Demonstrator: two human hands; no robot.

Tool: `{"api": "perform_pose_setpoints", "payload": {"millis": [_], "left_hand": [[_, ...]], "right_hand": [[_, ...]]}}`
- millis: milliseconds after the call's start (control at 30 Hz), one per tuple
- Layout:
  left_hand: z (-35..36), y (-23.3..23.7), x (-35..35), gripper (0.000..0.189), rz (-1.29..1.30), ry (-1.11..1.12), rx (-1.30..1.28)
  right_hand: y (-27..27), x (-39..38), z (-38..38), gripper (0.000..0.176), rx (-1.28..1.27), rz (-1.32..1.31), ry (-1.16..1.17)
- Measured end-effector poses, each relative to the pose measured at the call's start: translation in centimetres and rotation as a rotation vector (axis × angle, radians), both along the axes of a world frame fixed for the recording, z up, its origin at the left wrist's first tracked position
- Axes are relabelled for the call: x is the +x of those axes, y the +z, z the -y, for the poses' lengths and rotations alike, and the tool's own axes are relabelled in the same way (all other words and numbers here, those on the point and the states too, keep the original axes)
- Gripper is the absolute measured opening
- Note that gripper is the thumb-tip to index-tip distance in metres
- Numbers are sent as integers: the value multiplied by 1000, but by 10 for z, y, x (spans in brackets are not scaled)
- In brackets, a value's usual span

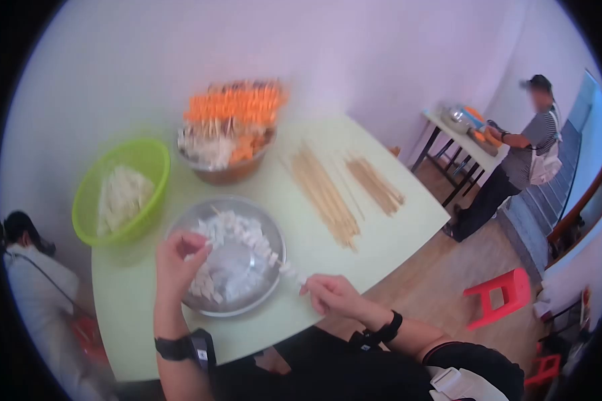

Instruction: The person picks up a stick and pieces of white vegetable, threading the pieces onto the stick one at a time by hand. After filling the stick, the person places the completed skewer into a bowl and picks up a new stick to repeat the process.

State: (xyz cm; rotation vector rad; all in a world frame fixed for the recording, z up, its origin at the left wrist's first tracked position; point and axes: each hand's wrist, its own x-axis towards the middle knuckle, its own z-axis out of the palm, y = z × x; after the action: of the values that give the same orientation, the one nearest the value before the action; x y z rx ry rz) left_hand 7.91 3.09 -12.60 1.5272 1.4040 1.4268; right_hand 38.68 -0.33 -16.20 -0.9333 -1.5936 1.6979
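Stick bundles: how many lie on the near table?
2. The longer bundle lies around the middle of the table; the shorter bundle is to its right. A single loose stick lies between them.

Relative to the metal tray (247, 291) of white pieces, the green basket (163, 194) sits to the left, the heaped bowl (224, 175) behind, two bundles of sticks (324, 197) to the right, both bare hands working at it.
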Motion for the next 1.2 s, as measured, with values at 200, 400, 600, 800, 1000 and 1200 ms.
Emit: {"api": "perform_pose_setpoints", "payload": {"millis": [200,400,600,800,1000,1200], "left_hand": [[-9,-6,-17,13,257,32,61],[-1,-2,-22,14,248,85,-15],[3,7,-28,10,156,146,39],[3,4,-29,11,223,225,120],[8,9,-31,13,311,202,152],[7,9,-34,15,322,156,117]], "right_hand": [[6,-7,3,28,-22,69,-39],[5,-12,7,28,-19,90,-71],[14,-23,8,29,4,63,-120],[14,-38,6,28,19,29,-68],[8,-21,12,29,34,-2,-56],[15,-14,15,27,-4,61,48]]}}
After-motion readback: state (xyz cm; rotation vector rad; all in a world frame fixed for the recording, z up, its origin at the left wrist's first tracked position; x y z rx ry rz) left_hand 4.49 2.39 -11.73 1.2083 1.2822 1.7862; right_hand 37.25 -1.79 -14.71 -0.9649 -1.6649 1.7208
